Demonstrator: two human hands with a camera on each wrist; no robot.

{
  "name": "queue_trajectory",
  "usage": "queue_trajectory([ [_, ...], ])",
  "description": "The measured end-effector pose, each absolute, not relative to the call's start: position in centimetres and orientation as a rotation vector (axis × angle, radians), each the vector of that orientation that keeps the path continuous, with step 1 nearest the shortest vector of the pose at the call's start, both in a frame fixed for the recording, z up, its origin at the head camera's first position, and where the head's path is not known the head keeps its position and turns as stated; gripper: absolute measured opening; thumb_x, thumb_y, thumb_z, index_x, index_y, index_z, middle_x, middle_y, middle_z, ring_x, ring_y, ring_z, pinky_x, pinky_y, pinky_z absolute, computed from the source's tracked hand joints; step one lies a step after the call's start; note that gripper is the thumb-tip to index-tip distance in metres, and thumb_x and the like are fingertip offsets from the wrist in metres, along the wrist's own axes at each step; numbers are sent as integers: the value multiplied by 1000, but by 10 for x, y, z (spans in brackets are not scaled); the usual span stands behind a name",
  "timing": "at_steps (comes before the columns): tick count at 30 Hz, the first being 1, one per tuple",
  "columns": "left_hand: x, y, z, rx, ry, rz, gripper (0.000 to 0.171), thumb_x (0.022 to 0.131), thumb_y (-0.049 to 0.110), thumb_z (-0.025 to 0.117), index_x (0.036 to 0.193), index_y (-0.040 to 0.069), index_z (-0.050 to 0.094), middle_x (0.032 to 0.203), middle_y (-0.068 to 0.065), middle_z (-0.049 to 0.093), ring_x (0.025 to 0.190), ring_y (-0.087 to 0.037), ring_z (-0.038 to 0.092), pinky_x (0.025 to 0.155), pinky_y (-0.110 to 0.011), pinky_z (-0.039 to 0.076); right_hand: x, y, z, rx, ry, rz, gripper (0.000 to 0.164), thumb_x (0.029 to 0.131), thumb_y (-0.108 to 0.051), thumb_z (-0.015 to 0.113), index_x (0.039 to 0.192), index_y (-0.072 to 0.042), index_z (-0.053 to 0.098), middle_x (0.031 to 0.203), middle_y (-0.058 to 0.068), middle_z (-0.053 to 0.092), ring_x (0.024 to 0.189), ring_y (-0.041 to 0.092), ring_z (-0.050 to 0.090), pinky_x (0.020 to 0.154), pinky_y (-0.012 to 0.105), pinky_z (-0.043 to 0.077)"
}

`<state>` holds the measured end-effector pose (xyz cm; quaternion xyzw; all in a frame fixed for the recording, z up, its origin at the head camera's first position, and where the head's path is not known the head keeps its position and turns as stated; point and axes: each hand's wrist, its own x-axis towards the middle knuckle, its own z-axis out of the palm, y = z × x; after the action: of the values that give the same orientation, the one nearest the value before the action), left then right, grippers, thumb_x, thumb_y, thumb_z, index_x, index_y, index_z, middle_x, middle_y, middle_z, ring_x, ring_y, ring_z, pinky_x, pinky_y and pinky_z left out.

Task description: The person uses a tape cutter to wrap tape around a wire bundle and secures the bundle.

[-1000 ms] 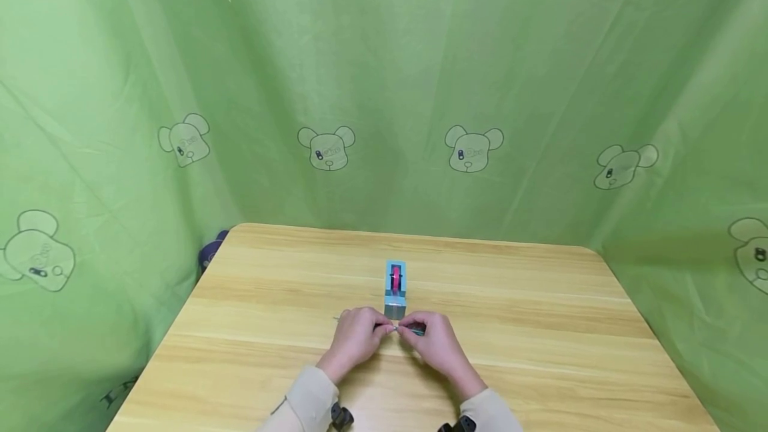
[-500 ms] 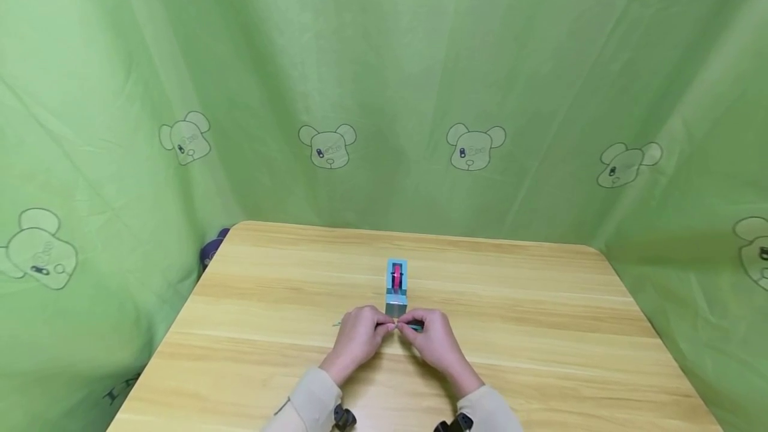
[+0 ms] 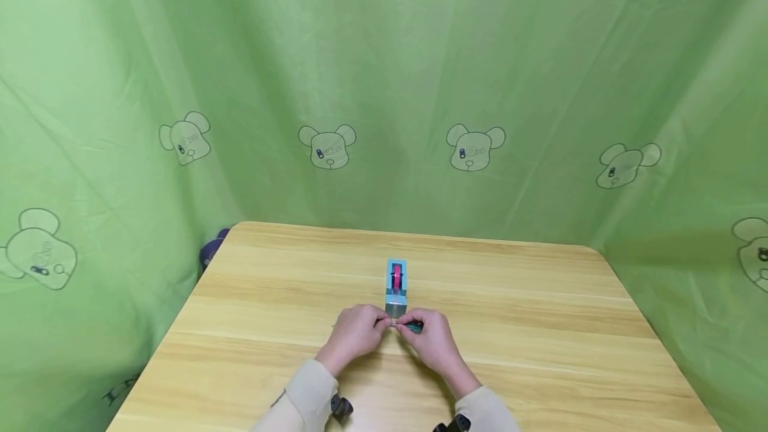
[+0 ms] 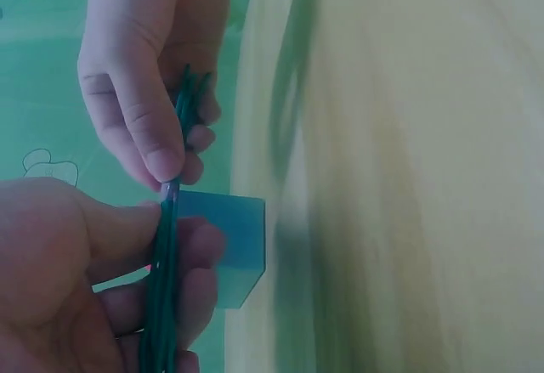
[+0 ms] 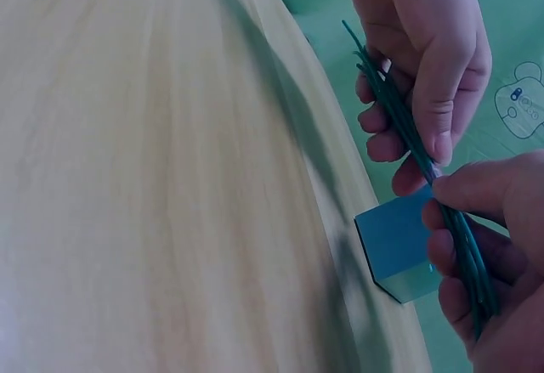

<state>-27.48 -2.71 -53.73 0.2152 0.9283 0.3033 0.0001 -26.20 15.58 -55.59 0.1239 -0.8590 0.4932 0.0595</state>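
A bundle of thin dark green strands (image 4: 161, 296) is held between both hands just in front of the tape dispenser (image 3: 396, 301). My left hand (image 3: 355, 332) pinches one half between thumb and fingers. The other half is pinched by my right hand (image 3: 435, 340), whose fingertips nearly meet the left ones. At the middle, a narrow shiny band (image 5: 436, 172), apparently clear tape, shows between the two thumbs. Loose strand ends fan out past the hands in the wrist views. The dispenser is light blue with a pink roll core, and its front faces the hands.
The wooden table (image 3: 270, 285) spreads out around the hands and dispenser. A green curtain (image 3: 396, 72) with mouse-head prints hangs behind it and on both sides. Dark wrist cameras (image 3: 341, 409) are worn at the cuffs.
Both hands keep their pinch on the green bundle at nearly the same spot. The left hand and forearm have shifted slightly, and the fingertips have moved a little around the middle band.
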Motion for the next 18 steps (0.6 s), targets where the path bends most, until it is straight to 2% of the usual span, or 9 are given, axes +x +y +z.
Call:
queue_trajectory([
  [12, -278, -26, -539, 647, 2886, 1010, 14, 94, 25, 68, 88, 17, 78, 77, 12, 67, 61, -3, 52, 61, -25, 46, -260, 154, -556, 373, -2565, 1430, 17, 79, 0, 80, 82, -15, 74, 83, -8, 71, 84, 15, 66, 79, 32, 55],
  [18, -277, -24, -542, 629, 2930, 1030, 11, 92, 25, 71, 87, 20, 78, 79, 12, 69, 62, -2, 53, 63, -25, 46, -261, 154, -554, 349, -2617, 1416, 11, 83, -6, 79, 84, -16, 74, 85, -7, 71, 86, 15, 66, 80, 37, 55],
])
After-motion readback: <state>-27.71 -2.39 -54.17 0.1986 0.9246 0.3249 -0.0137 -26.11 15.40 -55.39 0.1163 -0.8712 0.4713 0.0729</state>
